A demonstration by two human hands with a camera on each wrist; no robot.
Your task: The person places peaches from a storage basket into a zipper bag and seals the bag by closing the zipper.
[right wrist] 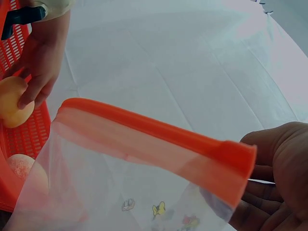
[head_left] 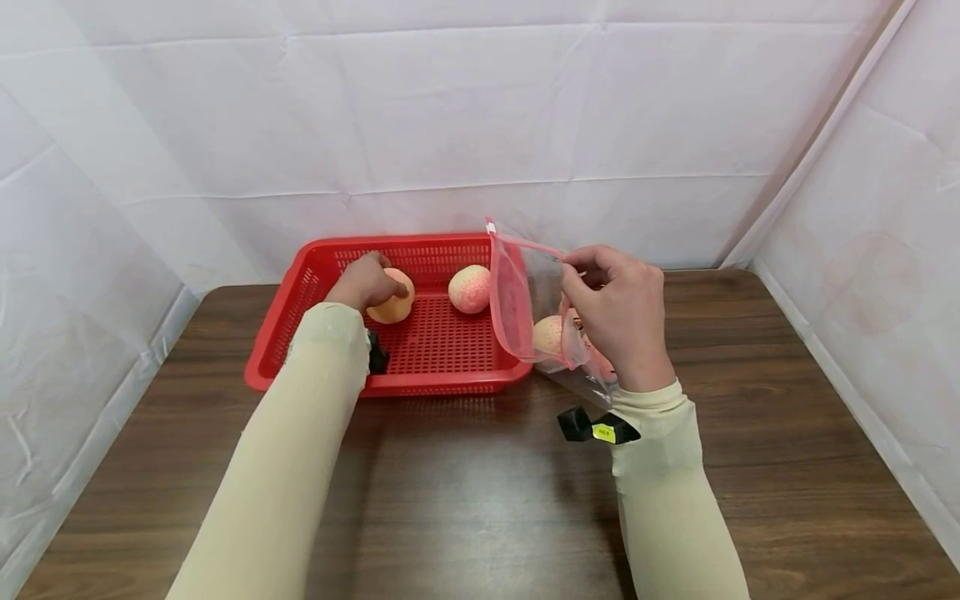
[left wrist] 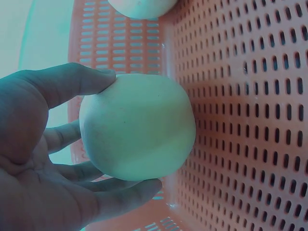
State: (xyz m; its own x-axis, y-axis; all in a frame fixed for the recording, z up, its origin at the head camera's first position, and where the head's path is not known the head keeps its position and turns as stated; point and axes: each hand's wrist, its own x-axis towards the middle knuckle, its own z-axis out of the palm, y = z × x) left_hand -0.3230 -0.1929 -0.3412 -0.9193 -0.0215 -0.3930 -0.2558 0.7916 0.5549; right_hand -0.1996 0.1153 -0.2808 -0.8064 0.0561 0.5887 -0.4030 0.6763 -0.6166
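Inside the red plastic basket (head_left: 442,387), my left hand (head_left: 366,282) grips a pale yellow-pink peach (head_left: 397,307). The left wrist view has thumb and fingers around opposite sides of this peach (left wrist: 139,127), close to the slotted basket surface. Another peach (head_left: 470,289), blushed pink, lies to its right in the basket. With thumb and fingers, my right hand (head_left: 626,312) pinches the rim of a clear zip bag (head_left: 512,304) edged in pink. Its mouth gapes toward the basket and overlaps the basket's right end in the head view. Peaches (head_left: 548,335) show through the bag's lower part.
The basket stands on a dark wood-grain table (head_left: 465,492), near the back. White cloth walls (head_left: 450,108) rise behind and at both sides. Small printed pictures (right wrist: 159,209) mark the bag. A black wrist device (head_left: 596,427) is on the right sleeve.
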